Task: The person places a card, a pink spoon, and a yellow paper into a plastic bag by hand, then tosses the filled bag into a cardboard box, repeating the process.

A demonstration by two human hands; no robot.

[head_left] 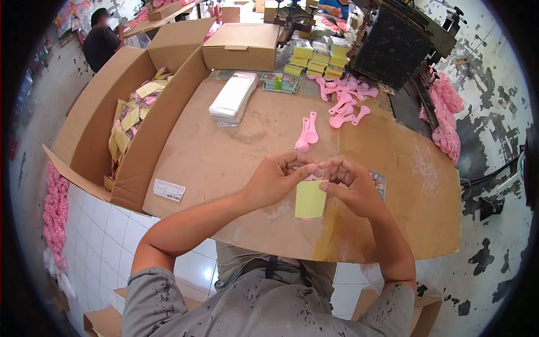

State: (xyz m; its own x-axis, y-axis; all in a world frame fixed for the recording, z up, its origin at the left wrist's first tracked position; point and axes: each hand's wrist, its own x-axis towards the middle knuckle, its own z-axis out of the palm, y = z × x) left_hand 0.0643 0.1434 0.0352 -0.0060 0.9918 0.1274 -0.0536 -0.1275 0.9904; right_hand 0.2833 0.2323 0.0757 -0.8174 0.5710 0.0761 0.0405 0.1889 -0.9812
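Observation:
My left hand (285,175) and my right hand (352,185) meet over the front middle of the table. Between them is a small clear bag, with a pale yellow card (310,201) facing me. Bits of pink show above and below the card. Both hands pinch the bag's top end, the right thumb lying over the card's upper corner. Just beyond my fingers lie loose pink measuring spoons (310,128). Part of a colourful printed card (378,183) shows behind my right wrist.
A stack of clear bags (234,96), printed cards (280,82) and a pile of pink spoons (345,92) lie farther back. At left, a long carton (156,115) holds packed bags. Behind stand yellow card stacks (320,54) and a dark machine (391,42). A person (102,42) works far left.

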